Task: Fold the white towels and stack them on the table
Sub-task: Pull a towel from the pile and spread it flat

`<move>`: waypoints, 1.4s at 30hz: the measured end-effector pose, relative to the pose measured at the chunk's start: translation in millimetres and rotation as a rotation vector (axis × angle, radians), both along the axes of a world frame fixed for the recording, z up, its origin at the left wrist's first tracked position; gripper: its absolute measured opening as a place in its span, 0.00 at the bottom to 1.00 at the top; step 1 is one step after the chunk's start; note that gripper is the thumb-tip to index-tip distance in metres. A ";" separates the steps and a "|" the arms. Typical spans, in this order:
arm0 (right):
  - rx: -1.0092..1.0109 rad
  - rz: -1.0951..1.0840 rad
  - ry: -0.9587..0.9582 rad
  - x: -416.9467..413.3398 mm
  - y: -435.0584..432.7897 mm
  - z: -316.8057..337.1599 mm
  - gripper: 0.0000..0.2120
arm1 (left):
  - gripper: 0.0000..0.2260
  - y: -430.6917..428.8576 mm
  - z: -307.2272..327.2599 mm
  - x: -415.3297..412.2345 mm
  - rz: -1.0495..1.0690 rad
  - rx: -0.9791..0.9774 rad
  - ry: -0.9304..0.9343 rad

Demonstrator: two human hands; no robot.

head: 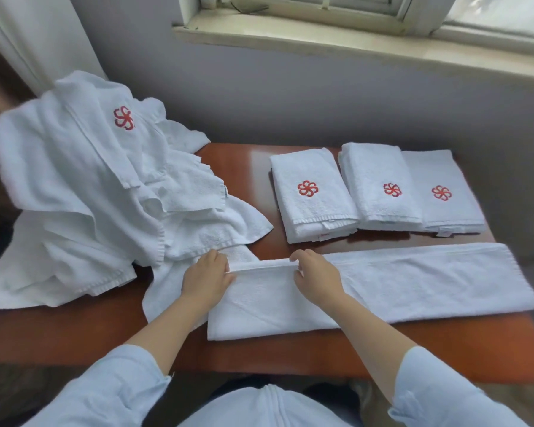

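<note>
A long white towel [413, 282] lies folded lengthwise across the front of the brown table [238, 167]. My left hand [207, 277] and my right hand [316, 275] both pinch the folded far edge of this towel near its left end, thumbs under the hem. Three folded white towels with red flower logos lie behind it: the left folded towel [313, 195], the middle folded towel [379, 186] and the right folded towel [444, 192]. They sit side by side, the middle one overlapping the right one.
A heap of unfolded white towels [84, 186] covers the table's left part and hangs over its left edge. A grey wall and a window sill [352, 44] stand behind the table. A curtain [34, 35] hangs at the far left.
</note>
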State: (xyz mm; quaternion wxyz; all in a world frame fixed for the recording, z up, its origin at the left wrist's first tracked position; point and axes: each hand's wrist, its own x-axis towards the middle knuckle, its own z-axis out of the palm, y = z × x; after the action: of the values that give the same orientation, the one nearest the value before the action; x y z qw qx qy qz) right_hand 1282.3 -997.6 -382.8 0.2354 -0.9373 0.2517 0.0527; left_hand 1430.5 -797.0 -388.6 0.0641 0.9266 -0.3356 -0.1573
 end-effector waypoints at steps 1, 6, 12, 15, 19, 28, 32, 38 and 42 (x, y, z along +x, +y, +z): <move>0.028 0.005 0.004 -1.0 4.1 -0.8 0.14 | 0.08 1.8 0.2 0.4 0.019 -0.001 0.011; 0.009 0.104 0.111 -9.1 28.3 -7.8 0.19 | 0.19 3.8 3.4 3.0 0.137 0.009 0.094; 0.026 0.311 0.368 -20.7 37.7 -14.8 0.42 | 0.14 6.0 7.8 9.8 0.236 0.001 0.324; 0.223 0.234 0.321 -16.5 29.3 -5.7 0.36 | 0.10 -4.3 20.0 6.5 0.265 -0.153 0.411; 0.810 -0.107 0.142 -14.2 18.3 24.0 0.34 | 0.09 -35.1 45.0 -9.4 0.318 -0.417 0.648; 1.306 -0.182 -0.022 -53.4 -19.6 79.6 0.22 | 0.03 -133.4 80.9 -55.8 0.338 -0.494 0.934; 1.216 -0.273 -0.069 -79.7 -56.0 87.1 0.19 | 0.03 -177.5 87.3 -82.6 0.311 -0.498 0.994; 0.905 -0.566 -0.100 -125.1 -107.8 75.1 0.14 | 0.03 -230.6 85.7 -125.9 0.263 -0.478 1.014; 0.848 -0.621 -0.113 -140.7 -136.1 61.8 0.12 | 0.05 -250.9 69.8 -148.0 0.256 -0.539 0.889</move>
State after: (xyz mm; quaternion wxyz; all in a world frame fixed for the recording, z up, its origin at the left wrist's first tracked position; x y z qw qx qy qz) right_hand 1141.6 -1133.7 -321.0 0.6114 -0.6427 0.4609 0.0272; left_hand 1282.5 -1047.9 -318.8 0.4546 0.7549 -0.1887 -0.4335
